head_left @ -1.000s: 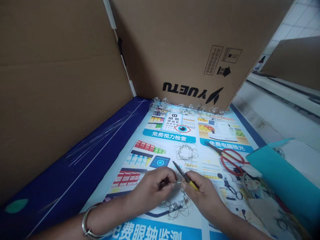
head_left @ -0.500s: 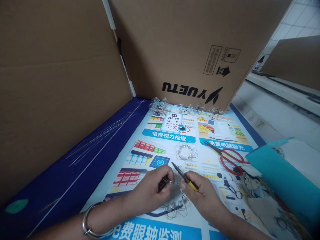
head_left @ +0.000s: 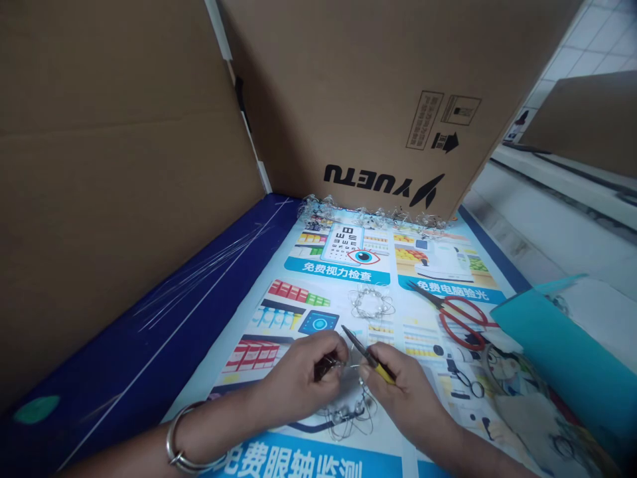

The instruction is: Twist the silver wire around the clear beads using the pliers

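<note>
My left hand (head_left: 318, 372) is closed in a pinch, its thumb and finger on thin wire; the dark hollow of the palm hides the rest. Closed too, my right hand (head_left: 403, 382) grips a pointed metal tool with a yellow grip (head_left: 359, 344), its tip slanting up and left. Thin wire spans the gap between the hands. Just below them hangs or lies a loop of clear beads on wire (head_left: 354, 413), partly covered by the left hand. A similar beaded wire ring (head_left: 372, 303) lies flat on the printed sheet (head_left: 398, 318), beyond the tool.
Red-handled scissors (head_left: 462, 322) lie right of the hands, beside a teal folder (head_left: 562, 352) and a clear plastic bag (head_left: 527, 425). Cardboard walls (head_left: 348, 99) stand at the back and left. More beaded wire pieces (head_left: 378, 218) line the back. Loose strands (head_left: 199, 269) lie at left.
Almost nothing differs. The view has shifted very slightly; both hands keep their holds and the tool stays at nearly the same angle.
</note>
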`<state>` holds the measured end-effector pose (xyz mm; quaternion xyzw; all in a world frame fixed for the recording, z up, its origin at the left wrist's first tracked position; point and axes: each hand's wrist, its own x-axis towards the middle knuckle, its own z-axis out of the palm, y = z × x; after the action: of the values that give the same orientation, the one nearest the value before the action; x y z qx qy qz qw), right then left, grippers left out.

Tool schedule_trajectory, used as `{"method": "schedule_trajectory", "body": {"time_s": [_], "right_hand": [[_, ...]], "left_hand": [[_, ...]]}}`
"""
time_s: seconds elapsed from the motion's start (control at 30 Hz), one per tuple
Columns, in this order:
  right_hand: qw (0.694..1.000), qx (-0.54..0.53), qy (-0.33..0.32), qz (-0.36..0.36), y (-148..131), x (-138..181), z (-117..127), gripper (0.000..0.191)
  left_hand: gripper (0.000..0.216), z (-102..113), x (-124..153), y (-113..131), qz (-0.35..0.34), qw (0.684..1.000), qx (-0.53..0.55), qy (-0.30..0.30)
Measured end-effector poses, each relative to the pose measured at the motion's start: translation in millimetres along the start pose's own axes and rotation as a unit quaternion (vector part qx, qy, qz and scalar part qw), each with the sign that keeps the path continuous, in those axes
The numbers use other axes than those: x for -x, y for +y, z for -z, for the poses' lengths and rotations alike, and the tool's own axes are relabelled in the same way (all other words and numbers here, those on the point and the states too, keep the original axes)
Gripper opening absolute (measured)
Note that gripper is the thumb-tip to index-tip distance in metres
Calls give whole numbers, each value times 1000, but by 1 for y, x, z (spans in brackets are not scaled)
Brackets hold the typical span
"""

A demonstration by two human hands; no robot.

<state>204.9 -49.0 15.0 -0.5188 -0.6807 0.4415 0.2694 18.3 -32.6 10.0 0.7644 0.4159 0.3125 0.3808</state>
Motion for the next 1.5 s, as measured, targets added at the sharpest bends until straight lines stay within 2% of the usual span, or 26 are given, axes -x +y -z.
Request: {"method": "schedule_trajectory", "body": {"time_s": [0.37,0.57,0.73,1.0,1.13,1.3,1.5], "right_hand": [[1000,12,4,-5,-2,0,-3,22],[1000,8,6,4,-1,1,-2,18],[1000,6,11,8,1,2,-4,18],[1000,29,8,7,-2,2,-1,22],[996,72,18,44,5,6,4,21],[984,141,35,100,14,10,12,15],[958,238,13,160,20,16,15,13]], "left_hand": [[18,-6,2,-4,-39,998,26,31],[14,-4,3,0,11,1000,-13,23],[13,-3,3,0,21,1000,-12,12],[14,-1,0,-3,43,996,80,-20],[14,-2,0,-4,52,992,111,-34],[14,-1,-1,-7,72,992,99,-30],[12,1,-3,-17,111,978,172,-41]]}}
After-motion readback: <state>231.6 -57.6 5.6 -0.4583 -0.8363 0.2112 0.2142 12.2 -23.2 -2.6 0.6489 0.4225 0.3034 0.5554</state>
